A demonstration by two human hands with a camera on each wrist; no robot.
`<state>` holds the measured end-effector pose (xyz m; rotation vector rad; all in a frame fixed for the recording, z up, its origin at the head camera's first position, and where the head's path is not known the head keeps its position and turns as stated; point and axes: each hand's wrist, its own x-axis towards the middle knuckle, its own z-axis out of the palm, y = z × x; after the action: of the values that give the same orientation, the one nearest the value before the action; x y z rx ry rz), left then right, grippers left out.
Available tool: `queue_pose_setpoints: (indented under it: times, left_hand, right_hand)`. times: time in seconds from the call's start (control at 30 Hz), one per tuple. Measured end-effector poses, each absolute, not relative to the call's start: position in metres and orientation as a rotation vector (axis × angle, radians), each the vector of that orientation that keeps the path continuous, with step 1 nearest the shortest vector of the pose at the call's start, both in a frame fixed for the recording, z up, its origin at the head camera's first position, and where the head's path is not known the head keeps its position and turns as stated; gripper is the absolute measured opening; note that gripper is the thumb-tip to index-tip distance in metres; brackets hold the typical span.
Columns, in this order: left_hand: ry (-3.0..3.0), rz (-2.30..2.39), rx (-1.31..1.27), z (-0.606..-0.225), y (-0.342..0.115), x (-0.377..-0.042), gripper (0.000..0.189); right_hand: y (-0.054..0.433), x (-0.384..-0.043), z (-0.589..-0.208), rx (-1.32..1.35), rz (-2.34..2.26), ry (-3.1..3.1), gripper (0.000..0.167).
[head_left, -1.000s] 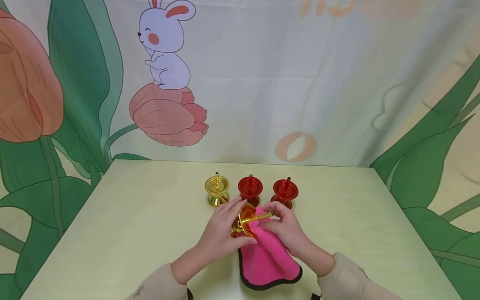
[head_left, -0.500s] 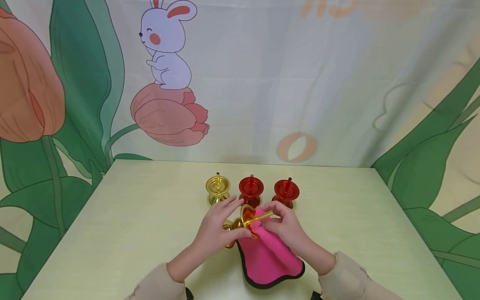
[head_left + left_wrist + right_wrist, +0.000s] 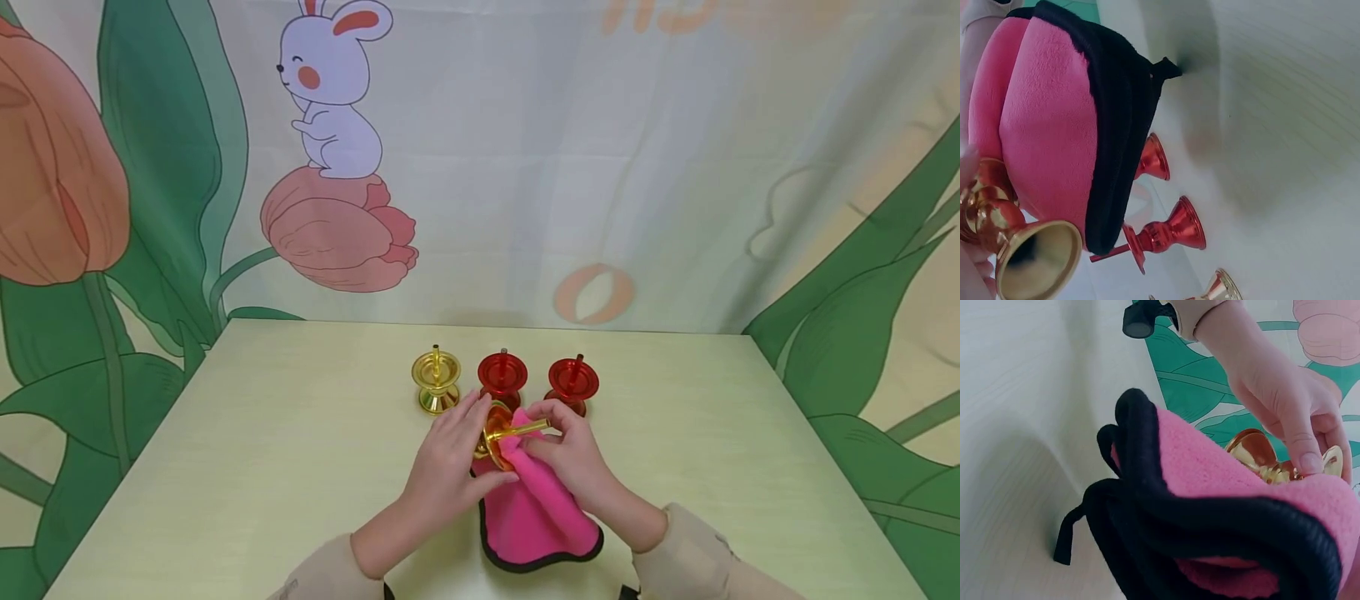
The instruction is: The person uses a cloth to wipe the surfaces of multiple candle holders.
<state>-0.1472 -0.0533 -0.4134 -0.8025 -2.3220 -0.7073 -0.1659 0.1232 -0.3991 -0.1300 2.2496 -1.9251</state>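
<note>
A gold candle holder point(image 3: 491, 446) lies tipped on its side in my left hand point(image 3: 444, 457), its dish and thin stem facing right. Thumb and fingers hold it around the dish; its hollow flared base point(image 3: 1041, 259) shows in the left wrist view. My right hand point(image 3: 576, 460) pinches a pink cloth point(image 3: 534, 533) with black edging and presses a fold of it into the dish, beside the stem. The rest of the cloth hangs down toward the table. In the right wrist view the cloth point(image 3: 1210, 456) covers part of the holder.
Behind the hands stand a second gold candle holder point(image 3: 436, 372) and two red ones, a middle red holder point(image 3: 502, 372) and a right red holder point(image 3: 573, 380), in a row. The pale table point(image 3: 300, 433) ends at a printed curtain point(image 3: 510, 208).
The left hand has shifted and turned the gold candle holder; its base showed left of the hand half a second ago and is now hidden. The right hand stays nearly in place with the cloth.
</note>
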Motion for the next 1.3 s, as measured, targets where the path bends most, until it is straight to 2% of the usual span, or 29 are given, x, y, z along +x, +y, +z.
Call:
queue_pose_setpoints:
  times: [0.53, 0.97, 1.1, 1.3]
  left_hand:
    - [-2.538, -1.263, -0.874, -0.410, -0.068, -0.151, 0.074]
    - [-2.621, -1.477, -0.926, -0.413, -0.073, -0.151, 0.074]
    - [-2.649, -1.583, -0.788, -0.414, -0.074, -0.150, 0.074]
    - [-2.449, -1.918, -0.419, -0.411, -0.077, -0.153, 0.074]
  right_hand:
    - [0.130, -0.170, -0.405, -0.511, -1.688, 2.470, 0.028]
    - [0.129, -0.177, -0.406, -0.512, -1.646, 2.601, 0.029]
    - [0.136, -0.187, -0.405, -0.455, -1.705, 2.614, 0.035]
    - [0.147, -0.193, -0.401, -0.295, -1.861, 2.472, 0.047]
